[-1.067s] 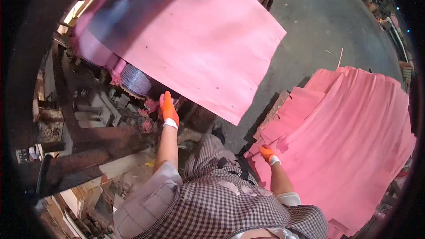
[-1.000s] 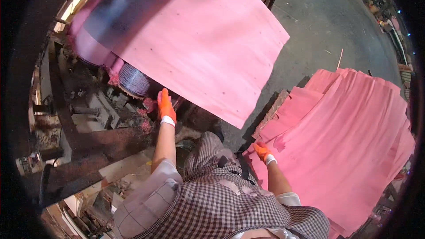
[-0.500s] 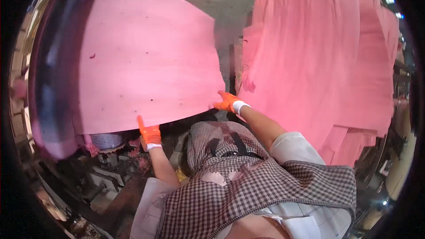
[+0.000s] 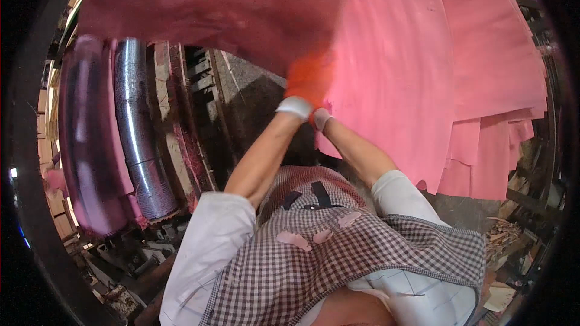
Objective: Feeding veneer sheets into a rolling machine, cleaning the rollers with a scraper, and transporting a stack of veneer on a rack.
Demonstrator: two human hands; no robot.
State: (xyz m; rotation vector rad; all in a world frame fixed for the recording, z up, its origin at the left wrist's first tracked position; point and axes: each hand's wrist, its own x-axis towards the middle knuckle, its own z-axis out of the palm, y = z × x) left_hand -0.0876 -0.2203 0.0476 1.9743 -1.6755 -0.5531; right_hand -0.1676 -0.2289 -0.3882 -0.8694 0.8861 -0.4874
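Broad pink sheet (image 4: 205, 6) up in shadow, and both gloved hands are in close by its near right corner!

I see it spanning the top of the view, from over the far end of the dark, shiny roller (image 4: 136, 121) to the pink stack (image 4: 393, 72). I judge it light, thin and floppy, easily creased or torn, so I'd grip the near edge wide. The left hand (image 4: 309, 78) is blurred; the right hand (image 4: 313, 120) mostly hides behind it, so I can't tell whether any fingers are clamped on the sheet.
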